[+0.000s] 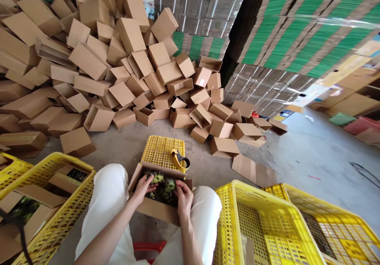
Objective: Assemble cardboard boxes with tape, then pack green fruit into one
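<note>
An open cardboard box [160, 211] sits between my knees, with several green-and-black mottled, shiny bundles inside. Their exact kind is too small to make out. My left hand [143, 188] reaches into the box from the left, its fingers closed around one mottled bundle [159, 177]. On the other side, my right hand [184, 197] pinches the edge of a second mottled bundle [169, 187] near the box's right wall. Just beyond the box, a yellow-and-black tape dispenser [179, 160] rests on an upturned yellow crate [158, 149].
Yellow crates stand on my left [63, 213] and right [264, 217]; the left one holds open cartons [38, 195] of dark green contents. A heap of empty cardboard boxes [118, 63] spreads ahead. Behind it rise strapped stacks of flat cardboard [297, 27]. A red stool [150, 246] shows beneath me.
</note>
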Available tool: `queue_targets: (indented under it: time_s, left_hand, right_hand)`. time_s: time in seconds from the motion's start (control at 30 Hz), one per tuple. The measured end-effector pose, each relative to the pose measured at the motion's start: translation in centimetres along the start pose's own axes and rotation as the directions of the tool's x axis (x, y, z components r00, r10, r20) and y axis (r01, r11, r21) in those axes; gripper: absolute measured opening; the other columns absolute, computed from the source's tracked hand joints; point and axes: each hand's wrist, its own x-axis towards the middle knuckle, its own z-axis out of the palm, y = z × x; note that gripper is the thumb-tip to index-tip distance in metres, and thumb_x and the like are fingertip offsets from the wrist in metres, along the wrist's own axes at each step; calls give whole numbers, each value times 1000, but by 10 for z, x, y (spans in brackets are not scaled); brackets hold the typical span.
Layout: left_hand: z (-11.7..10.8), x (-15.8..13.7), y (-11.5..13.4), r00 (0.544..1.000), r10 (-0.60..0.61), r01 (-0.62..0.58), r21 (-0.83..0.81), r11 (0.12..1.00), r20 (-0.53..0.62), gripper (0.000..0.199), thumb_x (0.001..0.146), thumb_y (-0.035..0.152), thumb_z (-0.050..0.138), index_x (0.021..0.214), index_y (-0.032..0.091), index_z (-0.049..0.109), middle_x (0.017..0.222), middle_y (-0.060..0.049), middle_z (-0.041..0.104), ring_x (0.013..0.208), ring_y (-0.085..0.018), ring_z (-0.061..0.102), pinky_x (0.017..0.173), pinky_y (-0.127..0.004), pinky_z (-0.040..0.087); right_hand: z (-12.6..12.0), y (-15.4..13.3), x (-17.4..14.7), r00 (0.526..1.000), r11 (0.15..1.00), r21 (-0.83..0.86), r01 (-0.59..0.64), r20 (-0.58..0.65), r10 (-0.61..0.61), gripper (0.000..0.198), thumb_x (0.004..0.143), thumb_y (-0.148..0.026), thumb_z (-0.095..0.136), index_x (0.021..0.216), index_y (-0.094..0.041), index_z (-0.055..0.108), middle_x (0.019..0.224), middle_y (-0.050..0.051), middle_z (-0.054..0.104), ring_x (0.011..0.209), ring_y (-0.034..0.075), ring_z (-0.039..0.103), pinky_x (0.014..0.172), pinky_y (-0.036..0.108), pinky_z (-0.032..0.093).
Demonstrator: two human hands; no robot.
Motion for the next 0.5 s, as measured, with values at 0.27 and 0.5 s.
queue_targets:
  time_s: [0.27, 0.5]
  left_hand:
    - [5, -16, 6, 983, 54, -85, 174, 981, 175, 46, 75, 43, 92, 111, 20, 74, 114, -10, 80, 101, -25, 78, 75, -29, 65]
    - [5, -28, 12, 890, 73, -236, 318, 918, 450, 57, 90, 53, 76, 139, 25, 71, 146, -10, 70, 133, -29, 66, 108, -38, 56]
  right_hand:
    - [10, -7, -6, 986, 977, 133, -168, 19, 167, 40, 71, -52, 83, 93, -19, 78, 97, 8, 78, 85, 24, 72, 60, 28, 59]
    - [12, -6, -6, 986, 977, 130, -168, 11, 168, 51, 79, -59, 75, 109, -18, 76, 111, 12, 78, 93, 28, 74, 69, 33, 63]
